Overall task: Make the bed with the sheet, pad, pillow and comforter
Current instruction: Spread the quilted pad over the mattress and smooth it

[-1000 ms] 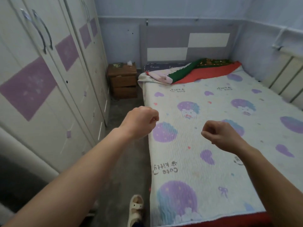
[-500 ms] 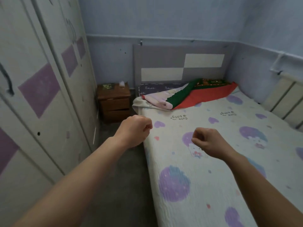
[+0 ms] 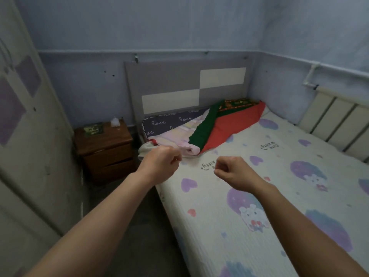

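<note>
A white quilted pad point(image 3: 269, 176) with purple cartoon prints covers the bed. At the head end lies a bunched heap of red, green and pink fabric point(image 3: 217, 128), partly over a dark purple pillow point(image 3: 159, 124) printed with "love". My left hand point(image 3: 161, 164) hovers over the bed's left edge just in front of the heap, fingers curled and holding nothing. My right hand point(image 3: 231, 170) hangs above the pad a little to the right, fingers curled too and holding nothing.
A wooden nightstand point(image 3: 105, 148) stands left of the headboard point(image 3: 187, 86). A white and purple wardrobe point(image 3: 22, 136) lines the left side, leaving a narrow floor aisle. A radiator point(image 3: 335, 120) runs along the right wall.
I have walked up the aisle toward the head of the bed. The heap and pillow are now close to both hands, which stay curled in front of me.
</note>
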Demonstrator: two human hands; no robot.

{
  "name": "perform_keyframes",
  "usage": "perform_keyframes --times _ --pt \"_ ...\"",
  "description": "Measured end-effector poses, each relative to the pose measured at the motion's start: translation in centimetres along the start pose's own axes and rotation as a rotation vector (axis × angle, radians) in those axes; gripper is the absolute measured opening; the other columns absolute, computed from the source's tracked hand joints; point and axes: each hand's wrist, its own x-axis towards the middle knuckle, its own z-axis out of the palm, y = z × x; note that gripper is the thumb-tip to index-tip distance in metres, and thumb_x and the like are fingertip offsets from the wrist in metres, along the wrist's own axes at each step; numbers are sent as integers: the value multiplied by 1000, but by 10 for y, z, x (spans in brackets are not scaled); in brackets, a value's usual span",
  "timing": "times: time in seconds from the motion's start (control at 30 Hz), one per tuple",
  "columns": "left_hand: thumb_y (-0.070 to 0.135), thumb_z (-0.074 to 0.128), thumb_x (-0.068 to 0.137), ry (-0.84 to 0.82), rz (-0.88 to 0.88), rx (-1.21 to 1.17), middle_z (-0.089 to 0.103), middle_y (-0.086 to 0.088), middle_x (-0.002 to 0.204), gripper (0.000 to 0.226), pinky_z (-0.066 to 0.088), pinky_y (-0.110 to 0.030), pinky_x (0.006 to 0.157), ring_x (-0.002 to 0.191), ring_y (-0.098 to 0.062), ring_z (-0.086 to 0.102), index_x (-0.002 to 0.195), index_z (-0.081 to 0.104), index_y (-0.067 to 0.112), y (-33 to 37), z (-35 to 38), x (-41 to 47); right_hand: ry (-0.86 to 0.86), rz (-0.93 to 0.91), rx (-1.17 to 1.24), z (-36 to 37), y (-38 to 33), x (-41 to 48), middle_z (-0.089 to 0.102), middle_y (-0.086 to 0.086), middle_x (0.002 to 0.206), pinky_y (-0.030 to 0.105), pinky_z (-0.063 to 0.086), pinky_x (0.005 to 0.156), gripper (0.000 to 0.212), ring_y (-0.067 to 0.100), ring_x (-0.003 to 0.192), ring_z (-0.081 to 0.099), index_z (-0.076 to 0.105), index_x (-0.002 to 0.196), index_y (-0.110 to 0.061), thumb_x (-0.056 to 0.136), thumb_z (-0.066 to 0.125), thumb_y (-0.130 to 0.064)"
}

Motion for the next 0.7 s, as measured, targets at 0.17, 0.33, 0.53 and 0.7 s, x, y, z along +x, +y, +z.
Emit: perform_keyframes --times 0.17,0.33,0.53,0.7 --pt "20 53 88 -64 33 4 67 5 89 16 53 -34 68 80 -16 61 91 68 25 -96 -8 94 29 101 -33 6 -8 109 60 -7 69 32 45 62 12 12 65 55 58 73 -19 84 62 -20" --pt "17 56 86 -108 91 -39 69 3 94 16 49 -29 72 87 -18 62 92 71 20 -151 5 168 60 209 -23 17 7 185 59 -6 70 25 41 59 11 11 65 54 58 73 -16 84 62 -18" --pt "17 56 87 -215 100 -89 70 3 98 19 51 -33 77 89 -17 62 97 71 21 -223 59 268 41 337 16 52 50 286 60 -3 69 29 45 58 13 16 65 58 58 72 -15 84 62 -17" --pt "14 55 85 -281 81 -141 71 3 96 22 50 -29 73 89 -17 63 97 72 21 -279 123 376 38 439 59 86 105 394 58 -5 66 31 44 59 23 15 63 55 52 65 -25 83 62 -15"
